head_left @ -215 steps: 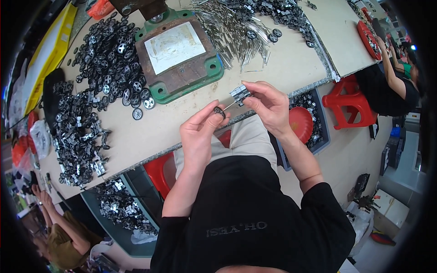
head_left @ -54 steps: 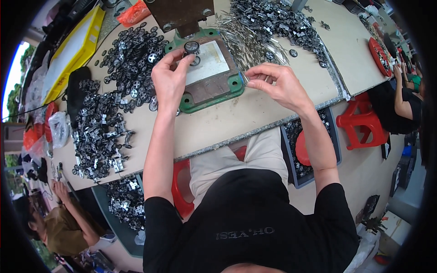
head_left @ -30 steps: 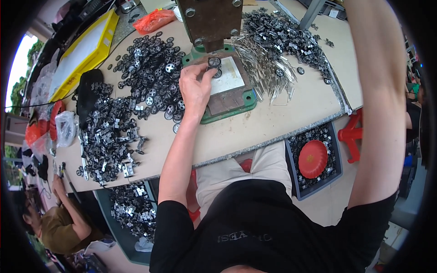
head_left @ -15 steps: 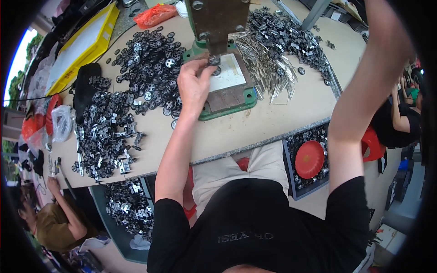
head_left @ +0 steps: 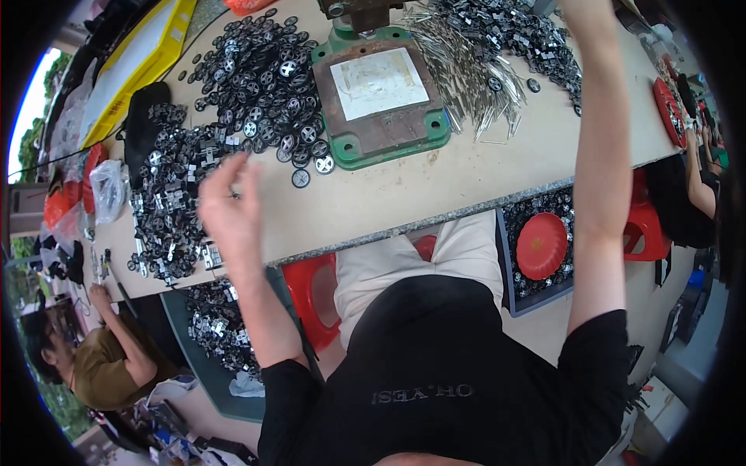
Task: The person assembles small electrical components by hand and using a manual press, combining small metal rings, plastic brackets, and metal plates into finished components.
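Note:
My left hand (head_left: 233, 198), blurred by motion, hovers at the right edge of a pile of small black-and-silver wheeled parts (head_left: 175, 194). Its thumb and fingers look apart, and I make out nothing held between them. My right arm reaches up to the top edge, where only part of my right hand (head_left: 588, 14) shows; its fingers are cut off from view. Between my arms stands a press with a green base (head_left: 388, 151) and a white pad (head_left: 379, 84) on its brown plate. Loose black wheels (head_left: 260, 93) with silver spokes lie left of the press.
Thin metal pins (head_left: 466, 78) and more black parts (head_left: 528, 46) lie right of the press. A yellow tray (head_left: 155, 70) stands far left. Below the table edge are bins of parts, one holding a red dish (head_left: 542, 246). People sit at both sides.
My left hand has left the press, with the wheels it held there, and swung left to the parts pile. My right hand stays at the top edge. The view has shifted slightly.

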{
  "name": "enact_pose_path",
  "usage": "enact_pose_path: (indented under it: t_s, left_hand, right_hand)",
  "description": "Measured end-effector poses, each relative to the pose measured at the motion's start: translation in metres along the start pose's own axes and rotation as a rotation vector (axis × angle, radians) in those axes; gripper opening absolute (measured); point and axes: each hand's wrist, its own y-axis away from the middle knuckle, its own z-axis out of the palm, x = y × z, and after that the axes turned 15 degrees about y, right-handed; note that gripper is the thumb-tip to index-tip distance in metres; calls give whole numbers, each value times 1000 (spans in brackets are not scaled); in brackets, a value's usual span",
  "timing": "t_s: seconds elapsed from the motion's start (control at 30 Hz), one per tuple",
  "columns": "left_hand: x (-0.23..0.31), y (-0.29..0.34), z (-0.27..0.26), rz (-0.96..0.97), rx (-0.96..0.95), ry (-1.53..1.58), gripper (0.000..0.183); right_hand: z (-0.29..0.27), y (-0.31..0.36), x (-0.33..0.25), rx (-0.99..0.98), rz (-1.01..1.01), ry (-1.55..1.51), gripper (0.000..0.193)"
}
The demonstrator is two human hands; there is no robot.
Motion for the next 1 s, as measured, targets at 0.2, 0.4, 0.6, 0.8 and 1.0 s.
enact_pose_path:
  t_s: [0.2,0.4,0.6,0.8,1.0]
  left_hand:
    - [-2,36,43,-48,-148,-108,27]
    - [-6,44,44,-251,-177,276,20]
    - [35,66,64,-676,-372,1247,15]
    - [58,72,104,-878,-540,1409,30]
    - [54,76,112,-940,-575,1514,35]
  right_hand:
    - [-3,155,45,-401,457,263,19]
    - [0,185,40,-677,286,437,13]
    - [10,184,25,-698,162,519,15]
    - [25,189,-24,-532,629,-446,15]
    - [53,214,-32,-444,734,-694,17]
